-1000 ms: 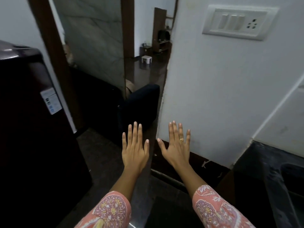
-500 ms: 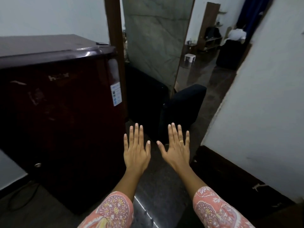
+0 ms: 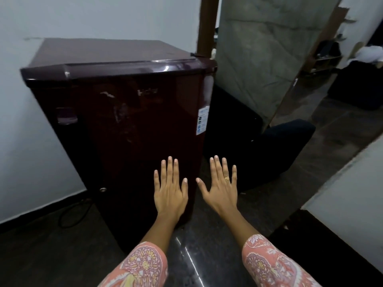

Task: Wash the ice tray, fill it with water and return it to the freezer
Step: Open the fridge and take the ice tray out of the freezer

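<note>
Before the fridge point(image 3: 124, 112), both hands flat, fingers spread.

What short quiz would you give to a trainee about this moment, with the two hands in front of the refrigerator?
1. True or false: the left hand and the right hand hold nothing, and their fingers are straight.
2. Which hand wears the ring? A) left B) right C) neither
3. Fill in: the maroon refrigerator has its door ____.
Key: 1 true; 2 B; 3 closed.
</note>
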`<action>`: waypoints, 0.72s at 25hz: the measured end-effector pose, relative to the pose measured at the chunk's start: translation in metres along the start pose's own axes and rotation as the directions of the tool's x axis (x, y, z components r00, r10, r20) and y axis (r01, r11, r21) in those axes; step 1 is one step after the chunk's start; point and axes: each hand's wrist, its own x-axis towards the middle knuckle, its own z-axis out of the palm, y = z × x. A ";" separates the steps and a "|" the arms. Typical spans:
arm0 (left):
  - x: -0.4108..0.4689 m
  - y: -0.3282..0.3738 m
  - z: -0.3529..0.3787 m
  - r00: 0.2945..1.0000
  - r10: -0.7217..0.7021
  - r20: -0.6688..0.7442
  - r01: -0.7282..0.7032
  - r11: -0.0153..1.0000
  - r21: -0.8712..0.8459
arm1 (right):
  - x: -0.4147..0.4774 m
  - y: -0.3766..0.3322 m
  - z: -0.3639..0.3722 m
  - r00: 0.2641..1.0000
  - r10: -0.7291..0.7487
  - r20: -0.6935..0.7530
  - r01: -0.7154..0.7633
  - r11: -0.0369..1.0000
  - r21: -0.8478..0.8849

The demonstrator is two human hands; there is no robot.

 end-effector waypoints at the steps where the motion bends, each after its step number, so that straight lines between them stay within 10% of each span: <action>1: 0.002 -0.012 -0.001 1.000 -0.023 -0.011 0.023 1.000 0.013 | 0.004 -0.012 0.005 1.000 -0.025 0.003 0.025 1.000 0.010; 18: 0.041 -0.206 -0.071 0.975 -0.125 -0.182 0.115 0.991 -0.063 | 0.073 -0.234 0.016 0.933 -0.356 -0.047 0.331 0.802 0.497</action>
